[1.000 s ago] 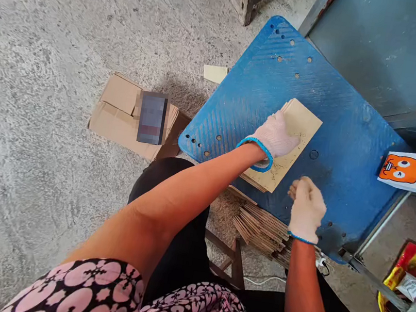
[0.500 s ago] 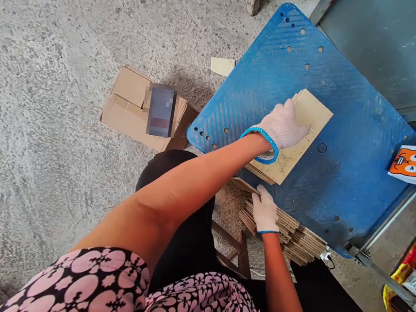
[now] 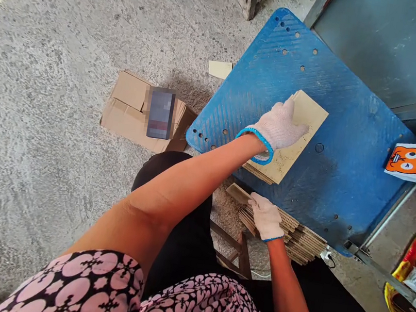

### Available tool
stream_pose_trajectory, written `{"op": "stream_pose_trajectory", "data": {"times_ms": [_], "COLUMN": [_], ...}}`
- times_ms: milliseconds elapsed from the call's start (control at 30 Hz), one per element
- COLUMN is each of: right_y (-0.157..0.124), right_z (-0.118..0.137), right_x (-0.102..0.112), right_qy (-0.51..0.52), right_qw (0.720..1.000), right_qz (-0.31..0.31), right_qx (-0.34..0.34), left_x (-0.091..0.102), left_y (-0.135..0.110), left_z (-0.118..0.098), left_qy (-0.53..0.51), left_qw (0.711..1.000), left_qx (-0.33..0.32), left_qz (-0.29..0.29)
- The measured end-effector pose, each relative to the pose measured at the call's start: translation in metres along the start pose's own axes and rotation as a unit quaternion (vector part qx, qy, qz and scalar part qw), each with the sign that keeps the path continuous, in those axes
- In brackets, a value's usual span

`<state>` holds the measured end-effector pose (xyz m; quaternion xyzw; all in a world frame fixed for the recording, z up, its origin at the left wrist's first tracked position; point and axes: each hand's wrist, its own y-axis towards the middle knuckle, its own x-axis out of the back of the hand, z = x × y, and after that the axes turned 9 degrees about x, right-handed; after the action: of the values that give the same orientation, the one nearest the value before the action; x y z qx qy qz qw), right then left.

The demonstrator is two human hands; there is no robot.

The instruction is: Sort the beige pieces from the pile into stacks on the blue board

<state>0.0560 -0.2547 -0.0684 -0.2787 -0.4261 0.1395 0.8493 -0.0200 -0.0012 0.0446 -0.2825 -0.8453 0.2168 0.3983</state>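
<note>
"Where's the left hand [image 3: 280, 126]?"

"Gloved, palm down on the stack of pale boards [image 3: 310, 118] on the blue table [image 3: 358, 142]. Its thumb is spread well away from the fingers, which reach the stack's left edge."

"And the right hand [image 3: 266, 218]?"

"Just off the table's near edge, over the row of boards [image 3: 306, 244]. Its fingertips meet the end board [image 3: 238, 193], which juts out to their left."

"Pinching it?"

"I can't tell; the glove hides that grip. More boards show beneath the hand and to its right."
</note>
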Motion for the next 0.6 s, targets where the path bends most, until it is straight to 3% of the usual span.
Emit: {"op": "stream_pose_trajectory", "data": {"times_ms": [167,267,433,533,600], "right_y": [-0.019,-0.034,-0.035,-0.018,-0.001], "right_z": [0.006,0.006,0.005,0.010,0.015], "right_x": [0.069,0.122,0.202,0.237,0.254], "right_qy": [0.105,0.262,0.341,0.388,0.396], "right_qw": [0.994,0.964,0.909,0.881,0.873], "right_qz": [-0.006,-0.038,-0.236,-0.270,-0.284], "right_qx": [-0.017,-0.033,-0.048,-0.030,0.010], "left_x": [0.009,0.014,0.017,0.016,0.014], "left_y": [-0.004,-0.005,-0.016,-0.023,-0.024], "left_z": [0.001,0.003,0.006,0.008,0.009], "left_qy": [-0.011,-0.027,-0.076,-0.095,-0.100], "left_qw": [1.000,0.999,0.985,0.965,0.962], "left_qx": [-0.025,-0.034,-0.041,-0.060,-0.082], "left_qz": [-0.003,0.018,0.147,0.237,0.241]}}
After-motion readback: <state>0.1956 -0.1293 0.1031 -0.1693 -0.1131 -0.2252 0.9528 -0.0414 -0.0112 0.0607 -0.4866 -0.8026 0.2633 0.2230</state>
